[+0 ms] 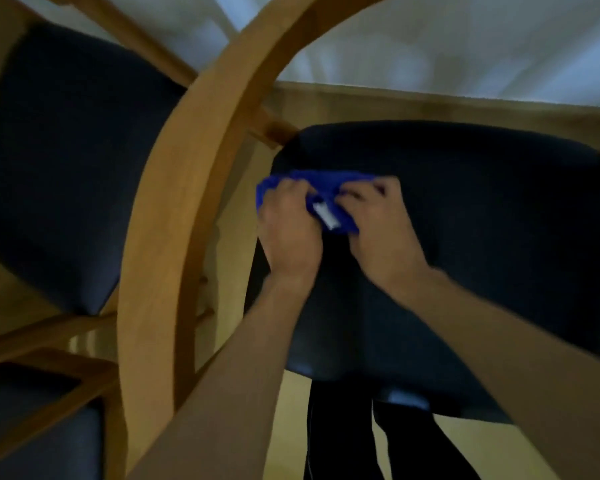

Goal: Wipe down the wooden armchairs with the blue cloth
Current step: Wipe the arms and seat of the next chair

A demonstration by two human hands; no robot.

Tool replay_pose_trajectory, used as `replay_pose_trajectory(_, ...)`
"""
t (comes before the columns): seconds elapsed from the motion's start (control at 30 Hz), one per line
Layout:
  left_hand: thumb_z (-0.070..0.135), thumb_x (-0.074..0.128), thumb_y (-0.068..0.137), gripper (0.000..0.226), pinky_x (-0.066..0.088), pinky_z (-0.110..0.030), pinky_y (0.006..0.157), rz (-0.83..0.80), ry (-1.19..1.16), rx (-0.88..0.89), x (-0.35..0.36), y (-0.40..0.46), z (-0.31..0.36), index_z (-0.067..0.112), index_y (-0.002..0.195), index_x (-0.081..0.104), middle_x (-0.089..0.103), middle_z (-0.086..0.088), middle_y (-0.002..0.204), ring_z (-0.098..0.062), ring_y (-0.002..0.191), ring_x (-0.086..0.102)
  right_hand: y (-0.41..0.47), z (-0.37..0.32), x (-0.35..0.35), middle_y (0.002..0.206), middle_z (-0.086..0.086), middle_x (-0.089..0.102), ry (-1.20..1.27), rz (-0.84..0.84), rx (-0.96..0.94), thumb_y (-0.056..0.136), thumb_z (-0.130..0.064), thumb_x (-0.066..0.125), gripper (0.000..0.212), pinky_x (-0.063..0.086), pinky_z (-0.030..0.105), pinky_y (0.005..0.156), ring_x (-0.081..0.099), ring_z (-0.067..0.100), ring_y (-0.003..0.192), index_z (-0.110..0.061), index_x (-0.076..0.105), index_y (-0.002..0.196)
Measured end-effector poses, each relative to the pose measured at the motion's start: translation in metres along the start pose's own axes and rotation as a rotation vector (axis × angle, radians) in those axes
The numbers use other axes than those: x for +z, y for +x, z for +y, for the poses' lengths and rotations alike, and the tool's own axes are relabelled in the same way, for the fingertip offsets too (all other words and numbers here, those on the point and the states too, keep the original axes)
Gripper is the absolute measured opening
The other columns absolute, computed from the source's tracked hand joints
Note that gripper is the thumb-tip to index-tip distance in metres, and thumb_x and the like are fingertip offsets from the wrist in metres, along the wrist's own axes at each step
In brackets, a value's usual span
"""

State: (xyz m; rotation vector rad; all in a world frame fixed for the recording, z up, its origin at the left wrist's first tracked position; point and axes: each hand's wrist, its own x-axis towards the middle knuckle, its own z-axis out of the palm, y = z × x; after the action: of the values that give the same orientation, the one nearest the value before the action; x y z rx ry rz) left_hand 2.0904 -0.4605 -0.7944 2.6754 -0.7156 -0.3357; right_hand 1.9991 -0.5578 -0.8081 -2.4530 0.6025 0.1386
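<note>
A blue cloth (326, 183) with a white label is bunched between both my hands, above the dark navy seat cushion (482, 220) of the right wooden armchair. My left hand (290, 230) grips the cloth's left end. The cloth's right part is pinched in my right hand (381, 230). A curved light-wood armrest (174, 209) rises just left of my hands. The left armchair has a dark cushion (66, 161) in a wooden frame.
A wooden frame rail (49, 358) and another dark cushion sit at the lower left. Pale yellow floor (291, 410) and my dark trouser legs (343, 438) show below the seat. A white curtain (465, 46) hangs behind a wooden ledge (430, 105).
</note>
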Motion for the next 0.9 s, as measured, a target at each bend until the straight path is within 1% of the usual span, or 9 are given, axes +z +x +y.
replay_pose_trajectory(0.13, 0.007, 0.059, 0.084, 0.014, 0.051, -0.037, 0.074, -0.088, 0.028, -0.154, -0.003, -0.087, -0.024, 0.015, 0.094, 0.065, 0.064, -0.003, 0.094, -0.022, 0.087, 0.059, -0.073, -0.02, 0.018, 0.117, 0.011, 0.067, 0.014, -0.106, -0.082, 0.068, 0.008, 0.072, 0.041, 0.048, 0.04, 0.095, 0.055, 0.039, 0.105, -0.004, 0.072, 0.107)
replay_pose_trajectory(0.23, -0.002, 0.061, 0.077, 0.024, 0.052, -0.037, 0.068, -0.108, 0.023, -0.243, -0.004, -0.153, -0.032, 0.012, 0.094, 0.068, 0.067, -0.004, 0.093, -0.026, 0.086, 0.062, -0.115, -0.029, 0.026, 0.122, 0.005, 0.066, -0.029, -0.264, -0.147, 0.07, 0.002, 0.072, 0.042, 0.049, 0.04, 0.097, 0.056, 0.034, 0.109, -0.011, 0.072, 0.11)
replay_pose_trajectory(0.3, -0.001, 0.06, 0.074, 0.02, 0.053, -0.04, 0.065, -0.1, -0.022, -0.287, -0.002, -0.193, -0.033, 0.012, 0.088, 0.067, 0.066, -0.004, 0.088, -0.028, 0.082, 0.061, -0.144, -0.031, 0.031, 0.117, 0.003, 0.068, -0.031, -0.316, -0.182, 0.066, -0.002, 0.077, 0.04, 0.053, 0.039, 0.091, 0.06, 0.033, 0.102, -0.013, 0.074, 0.105)
replay_pose_trajectory(0.4, 0.006, 0.072, 0.069, 0.026, 0.052, -0.037, 0.074, -0.126, 0.013, -0.303, 0.003, -0.239, -0.034, 0.015, 0.093, 0.063, 0.062, -0.001, 0.094, -0.024, 0.086, 0.058, -0.182, -0.03, 0.037, 0.111, 0.002, 0.07, 0.04, -0.345, -0.191, 0.068, -0.002, 0.078, 0.034, 0.055, 0.04, 0.085, 0.061, 0.032, 0.097, -0.013, 0.075, 0.1)
replay_pose_trajectory(0.53, 0.023, 0.074, 0.059, 0.065, 0.044, -0.04, 0.098, -0.269, 0.135, -0.167, 0.018, -0.287, -0.032, 0.013, 0.119, 0.053, 0.052, -0.004, 0.124, -0.027, 0.112, 0.049, -0.209, -0.019, 0.041, 0.124, -0.01, 0.06, -0.004, -0.395, -0.217, 0.08, -0.006, 0.066, 0.04, 0.04, 0.029, 0.103, 0.042, 0.021, 0.112, -0.021, 0.069, 0.117)
replay_pose_trajectory(0.6, 0.029, 0.075, 0.057, 0.076, 0.044, -0.042, 0.099, -0.278, 0.17, -0.144, 0.025, -0.305, -0.034, 0.014, 0.127, 0.049, 0.05, -0.007, 0.132, -0.028, 0.118, 0.048, -0.216, -0.016, 0.04, 0.127, -0.01, 0.058, -0.003, -0.424, -0.214, 0.08, -0.005, 0.064, 0.043, 0.037, 0.027, 0.104, 0.038, 0.021, 0.114, -0.021, 0.068, 0.121)
replay_pose_trajectory(0.73, 0.026, 0.072, 0.069, 0.071, 0.044, -0.037, 0.095, -0.306, 0.031, -0.238, 0.039, -0.318, -0.04, 0.021, 0.133, 0.04, 0.041, -0.001, 0.138, -0.024, 0.119, 0.045, -0.231, -0.01, 0.04, 0.125, -0.008, 0.06, -0.011, -0.447, -0.19, 0.078, -0.008, 0.067, 0.043, 0.033, 0.02, 0.103, 0.038, 0.02, 0.113, -0.018, 0.069, 0.119)
replay_pose_trajectory(0.83, 0.023, 0.064, 0.075, 0.062, 0.044, -0.038, 0.091, -0.324, -0.076, -0.252, 0.041, -0.31, -0.047, 0.024, 0.132, 0.04, 0.041, 0.002, 0.132, -0.023, 0.112, 0.047, -0.235, -0.01, 0.042, 0.128, -0.009, 0.057, -0.018, -0.441, -0.176, 0.08, -0.004, 0.065, 0.045, 0.019, 0.004, 0.098, 0.032, 0.013, 0.11, -0.019, 0.067, 0.122)
replay_pose_trajectory(0.9, 0.026, 0.063, 0.074, 0.058, 0.044, -0.039, 0.087, -0.342, -0.133, -0.227, 0.033, -0.304, -0.055, 0.026, 0.129, 0.042, 0.046, 0.003, 0.124, -0.023, 0.105, 0.051, -0.232, -0.017, 0.042, 0.124, -0.007, 0.06, -0.015, -0.426, -0.152, 0.082, -0.002, 0.062, 0.042, 0.019, 0.003, 0.091, 0.031, 0.011, 0.104, -0.018, 0.067, 0.12)
